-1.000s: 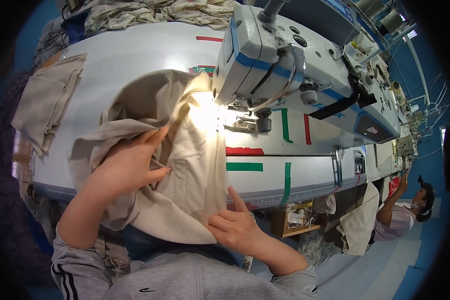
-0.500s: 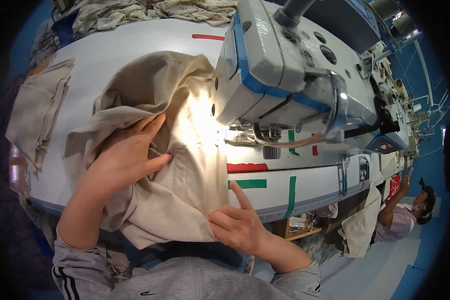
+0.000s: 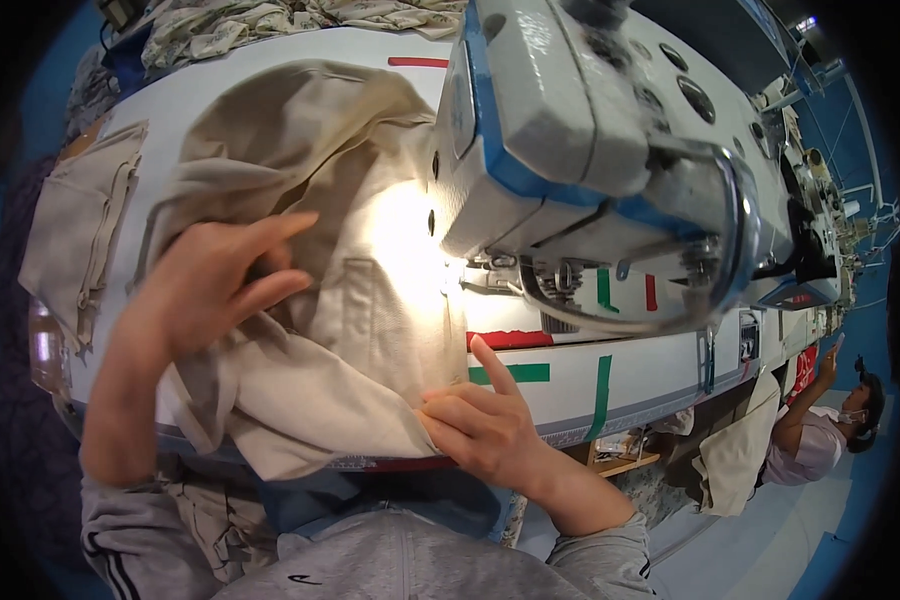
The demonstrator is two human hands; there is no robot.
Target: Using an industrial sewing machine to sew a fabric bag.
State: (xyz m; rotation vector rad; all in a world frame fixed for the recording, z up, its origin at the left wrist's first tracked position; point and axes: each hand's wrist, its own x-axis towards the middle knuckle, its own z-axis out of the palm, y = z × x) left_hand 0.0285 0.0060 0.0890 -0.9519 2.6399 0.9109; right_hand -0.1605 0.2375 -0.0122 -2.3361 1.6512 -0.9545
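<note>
A beige piece of cloth (image 3: 315, 395) with stitched seams lies bunched on the sewing table. Its right edge runs beside the needle area (image 3: 495, 275) of a white and blue sewing machine (image 3: 560, 130), under a bright lamp spot. My left hand (image 3: 205, 280), slightly blurred, is over the left folds with thumb and forefinger apart and nothing between them; whether it touches the cloth I cannot tell. At the near right corner of the cloth, my right hand (image 3: 485, 425) pinches the edge, its forefinger raised.
Folded beige cloth (image 3: 80, 235) lies at the table's left end, and patterned fabric (image 3: 220, 30) is heaped at the back. Green tape (image 3: 602, 395) and red tape (image 3: 510, 340) mark the table. On the far right is another person (image 3: 820, 430) near hanging cloth (image 3: 738, 450).
My left hand has drawn back to the left, its fingers no longer spread flat on the cloth. The cloth's far folds spread farther back. My right hand keeps its pinch.
</note>
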